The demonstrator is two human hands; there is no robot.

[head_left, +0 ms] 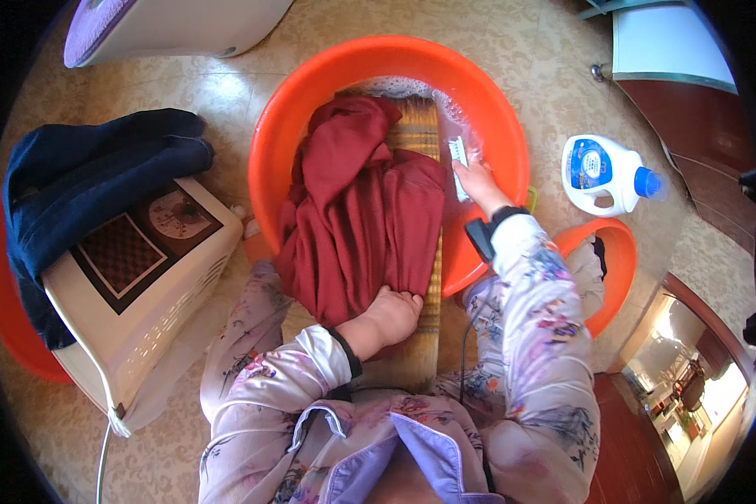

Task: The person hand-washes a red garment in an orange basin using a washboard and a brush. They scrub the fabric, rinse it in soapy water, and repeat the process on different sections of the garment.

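Observation:
A dark red garment (359, 220) lies bunched over a wooden washboard (423, 123), which leans from my lap into a large orange basin (390, 53). My left hand (384, 317) is closed on the garment's near end, on the board. On the basin's right side, my right hand (479, 184) grips a white scrubbing brush (457, 151), its bristles partly in sight. Brush and fingers are at the soapy water (469, 126), to the right of the board and apart from the garment. How deep they sit cannot be told.
Left of the basin stands a cream plastic basket (189, 252) with dark blue jeans (101, 157) draped over it. A white detergent bottle (595, 173) with a blue cap lies on the right. Below it, a smaller orange basin (627, 252) holds pale cloth (586, 274).

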